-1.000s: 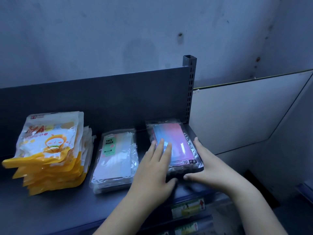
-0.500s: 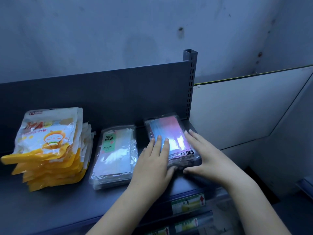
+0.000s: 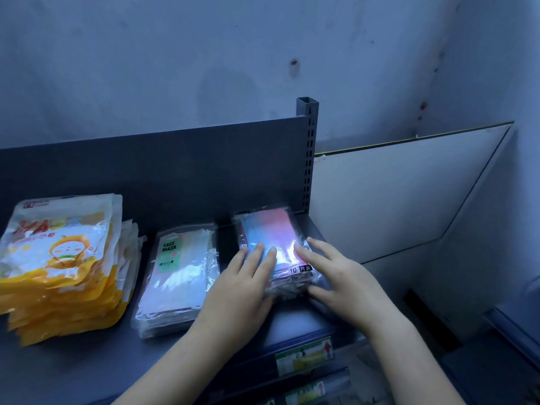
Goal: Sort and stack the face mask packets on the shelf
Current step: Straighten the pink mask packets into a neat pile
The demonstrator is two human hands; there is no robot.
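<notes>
Three piles of face mask packets lie on the dark grey shelf. A yellow cartoon-printed pile is at the left, and a clear "FACE MASK" pile is in the middle. At the right end, by the upright post, sits a pink-blue pile. My left hand lies flat on that pile's near left part, with the thumb at its front edge. My right hand holds the near right corner, fingers on top and thumb against the front. The pile's near edge is hidden under my hands.
The shelf's dark back panel ends at a slotted metal post. A white board leans against the wall to the right. Price labels run along the shelf's front edge, with another shelf below.
My right hand has shifted from the pile's right side onto its top right corner. Both hands and the pink-blue pile have slid a little toward the back panel.
</notes>
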